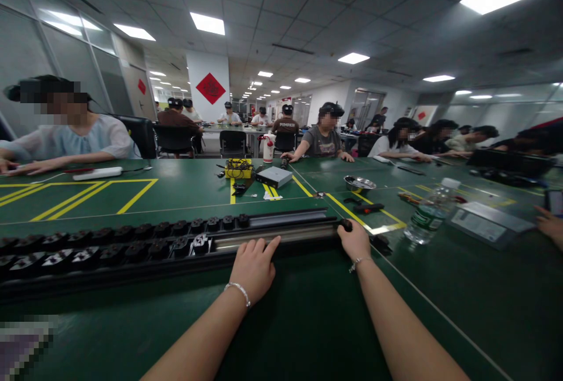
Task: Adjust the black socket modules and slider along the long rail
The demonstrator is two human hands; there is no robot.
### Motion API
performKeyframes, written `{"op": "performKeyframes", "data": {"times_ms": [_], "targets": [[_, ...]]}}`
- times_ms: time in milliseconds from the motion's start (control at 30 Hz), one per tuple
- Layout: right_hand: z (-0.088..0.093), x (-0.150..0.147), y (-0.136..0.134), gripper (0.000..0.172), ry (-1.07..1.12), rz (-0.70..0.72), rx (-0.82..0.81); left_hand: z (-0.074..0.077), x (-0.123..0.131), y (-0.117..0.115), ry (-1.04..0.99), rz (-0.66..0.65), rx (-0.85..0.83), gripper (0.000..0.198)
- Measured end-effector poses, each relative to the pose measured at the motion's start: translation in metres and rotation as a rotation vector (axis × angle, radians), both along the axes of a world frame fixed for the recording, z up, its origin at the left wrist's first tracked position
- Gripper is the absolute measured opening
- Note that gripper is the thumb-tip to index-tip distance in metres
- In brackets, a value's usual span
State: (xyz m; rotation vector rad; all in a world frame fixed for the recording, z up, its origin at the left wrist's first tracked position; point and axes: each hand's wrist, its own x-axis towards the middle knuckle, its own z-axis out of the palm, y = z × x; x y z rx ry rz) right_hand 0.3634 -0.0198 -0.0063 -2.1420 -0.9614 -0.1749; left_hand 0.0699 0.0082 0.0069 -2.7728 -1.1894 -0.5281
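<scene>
head view: the left hand (255,266) lies palm down on the near edge of a long black rail (281,234), fingers loosely together and stretched flat, the index tip reaching onto the rail's silver strip. the right hand (354,241) is curled over the rail's right end, thumb and fingers closed on a small black piece (346,224) there. both wrists carry thin bracelets.

the rail lies across the green table (308,310) just in front of the person, running from the left edge of the picture to the right hand. its right part is bare, showing a metal channel; its left part is packed with two rows of black clips (132,240), some with white marks.

beyond the rail, yellow tape lines (132,193) mark boxes on the table. a clear water bottle (428,211) stands near the right hand, just beside a flat printed sheet (488,221). farther back are a metal bowl (359,183), a black handled tool (367,207), a grey box (274,176) and a yellow-black bundle (238,167). a co-worker's hand (549,223) enters at the right edge; a person in a pale blue top (79,140) sits at the left, a white bar (97,173) before them.
</scene>
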Motion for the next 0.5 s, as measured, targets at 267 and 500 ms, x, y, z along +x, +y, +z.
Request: {"op": "performKeyframes", "data": {"times_ms": [267,500], "targets": [[0.0002,0.0013,-0.0007,0.036,0.004,-0.006,0.008,-0.0009,0.0005,0.0004,-0.016,-0.004,0.003,0.059],[0.0011,-0.0003,-0.0017,0.033,-0.001,-0.005,0.026,-0.0012,0.0011,0.0001,-0.010,0.003,0.017,0.058]]}}
